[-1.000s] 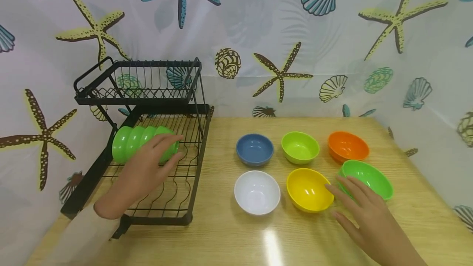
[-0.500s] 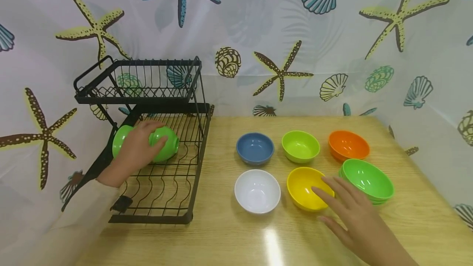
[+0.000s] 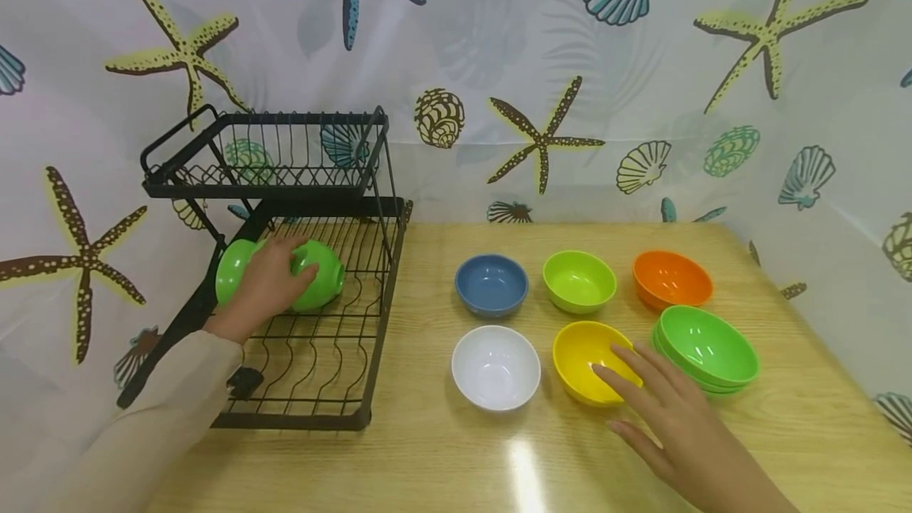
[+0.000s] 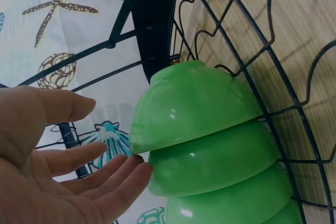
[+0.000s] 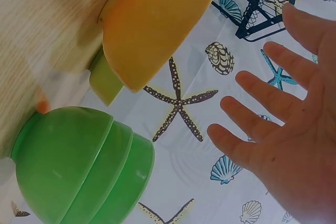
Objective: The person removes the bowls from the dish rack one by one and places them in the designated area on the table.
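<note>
A row of nested green bowls (image 3: 324, 277) lies on its side on the lower tier of the black dish rack (image 3: 378, 355). Over that row is my left hand (image 3: 267, 283). In the left wrist view its fingertips (image 4: 143, 170) are right at the rim of the end bowl (image 4: 191, 106), the thumb apart from it. My right hand (image 3: 666, 422) hovers with spread fingers above the near side of the yellow bowl (image 3: 580, 362), holding nothing. Beside it stands a stack of green bowls (image 3: 708, 347), tilted; the right wrist view shows the nested stack (image 5: 63, 166) too.
A white bowl (image 3: 495, 370) stands left of the yellow one. Behind are a blue bowl (image 3: 492, 287), a lime bowl (image 3: 579, 283) and an orange bowl (image 3: 670, 283). The rack's upper basket (image 3: 256, 191) overhangs the back of the lower tier. A patterned curtain (image 3: 442, 38) hangs behind the table.
My left hand has moved left along the green bowls in the rack, from their right end to about their middle. My right hand has shifted slightly left, uncovering more of the green stack.
</note>
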Tool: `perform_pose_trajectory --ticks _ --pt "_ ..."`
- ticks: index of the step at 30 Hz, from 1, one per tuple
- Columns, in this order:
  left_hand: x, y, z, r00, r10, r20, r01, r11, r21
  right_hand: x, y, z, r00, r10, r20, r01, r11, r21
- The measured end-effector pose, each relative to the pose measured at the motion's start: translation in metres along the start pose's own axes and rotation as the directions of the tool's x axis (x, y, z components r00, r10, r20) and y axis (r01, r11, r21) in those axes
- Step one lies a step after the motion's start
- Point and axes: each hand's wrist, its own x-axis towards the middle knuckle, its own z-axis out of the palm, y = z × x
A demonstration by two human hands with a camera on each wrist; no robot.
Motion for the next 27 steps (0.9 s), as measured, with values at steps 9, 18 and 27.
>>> perform_pose_trajectory --ticks 9,18,27 --pt "0.003 -0.003 0.003 0.996 -0.083 0.034 0.085 0.995 -0.05 0.0 -0.003 0.001 0.998 0.035 0.053 -0.035 0.999 0.0" --pt "0.008 -0.014 0.003 0.952 -0.227 0.204 0.266 0.946 -0.185 -0.001 -0.004 0.003 0.992 0.081 0.098 -0.082 0.997 0.0" --pt "0.007 -0.019 0.005 0.939 -0.238 0.248 0.305 0.908 -0.286 0.001 0.0 0.006 0.999 -0.027 0.024 0.027 1.0 0.001"
